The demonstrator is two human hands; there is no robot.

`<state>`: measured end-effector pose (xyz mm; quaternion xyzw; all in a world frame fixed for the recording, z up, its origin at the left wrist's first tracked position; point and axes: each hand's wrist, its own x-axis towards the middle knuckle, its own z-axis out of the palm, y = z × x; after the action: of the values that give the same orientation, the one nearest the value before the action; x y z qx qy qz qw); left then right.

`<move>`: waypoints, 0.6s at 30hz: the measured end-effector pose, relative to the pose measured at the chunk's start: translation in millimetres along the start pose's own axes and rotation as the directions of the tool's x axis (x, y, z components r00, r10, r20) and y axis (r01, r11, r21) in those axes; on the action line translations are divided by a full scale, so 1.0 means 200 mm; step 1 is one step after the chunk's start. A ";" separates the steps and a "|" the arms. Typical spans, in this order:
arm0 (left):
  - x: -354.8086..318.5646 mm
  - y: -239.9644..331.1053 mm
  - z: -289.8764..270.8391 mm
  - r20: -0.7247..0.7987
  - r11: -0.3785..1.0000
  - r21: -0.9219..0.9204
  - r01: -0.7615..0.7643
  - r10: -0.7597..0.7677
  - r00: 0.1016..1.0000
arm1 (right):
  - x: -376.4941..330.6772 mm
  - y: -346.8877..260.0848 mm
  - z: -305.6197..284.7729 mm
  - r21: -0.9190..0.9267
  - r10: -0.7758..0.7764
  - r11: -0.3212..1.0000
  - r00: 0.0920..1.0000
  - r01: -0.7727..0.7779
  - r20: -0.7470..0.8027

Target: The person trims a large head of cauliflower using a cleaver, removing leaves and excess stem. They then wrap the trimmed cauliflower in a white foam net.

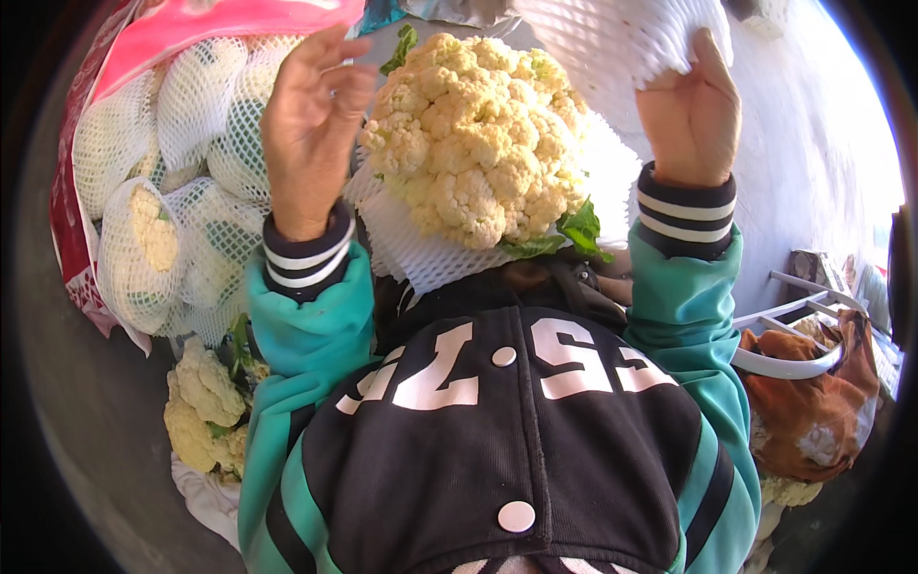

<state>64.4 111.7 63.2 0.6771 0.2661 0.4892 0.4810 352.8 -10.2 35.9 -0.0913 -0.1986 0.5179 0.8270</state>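
A large cream-coloured cauliflower (478,143) sits in front of me, with a few green leaves showing at its edges. Under it lies a white foam net (411,234), partly hidden by the cauliflower. My left hand (316,124) is raised beside the cauliflower's left side, its fingers loosely apart and nothing in them. On the right, my right hand (693,120) grips the edge of another white foam net sleeve (612,43) between thumb and fingers. That sleeve spreads up and leftward beyond the cauliflower's upper right side.
To the left, a pink and red bag (81,206) holds several cauliflowers in white foam nets (206,96). Bare cauliflowers (206,402) lie below it. At the right, a brown cloth (813,402) hangs by a white metal frame (794,362). A grey surface (803,134) extends beyond my right hand.
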 end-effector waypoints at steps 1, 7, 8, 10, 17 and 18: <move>-0.01 0.03 0.05 -0.002 0.993 -0.081 -0.089 0.089 0.996 | 0.01 0.03 0.04 -0.006 0.047 0.999 0.995 -0.047 0.088; -0.01 0.09 0.27 0.181 0.979 0.105 -0.177 0.156 0.971 | -0.01 0.31 0.29 0.046 -0.058 0.997 0.998 0.056 0.031; 0.01 0.08 0.26 0.177 0.962 0.162 -0.219 0.190 0.966 | 0.00 0.33 0.31 0.016 -0.075 0.997 0.996 0.074 0.050; 0.05 0.06 0.24 0.177 0.908 0.276 -0.315 0.275 0.945 | 0.00 0.31 0.32 -0.071 -0.077 0.995 0.997 0.076 -0.020; 0.12 0.05 0.16 0.160 0.700 0.421 -0.577 0.568 0.807 | -0.03 0.35 0.30 -0.188 -0.068 0.981 0.994 0.051 -0.082; 0.12 0.06 0.16 0.150 0.723 0.447 -0.526 0.519 0.841 | -0.03 0.36 0.30 -0.211 -0.083 0.976 0.992 0.061 -0.100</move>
<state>100.9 114.3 82.5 0.8239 0.1718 0.5199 0.1463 265.4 13.0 61.8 -0.1976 -0.2095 0.4584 0.8408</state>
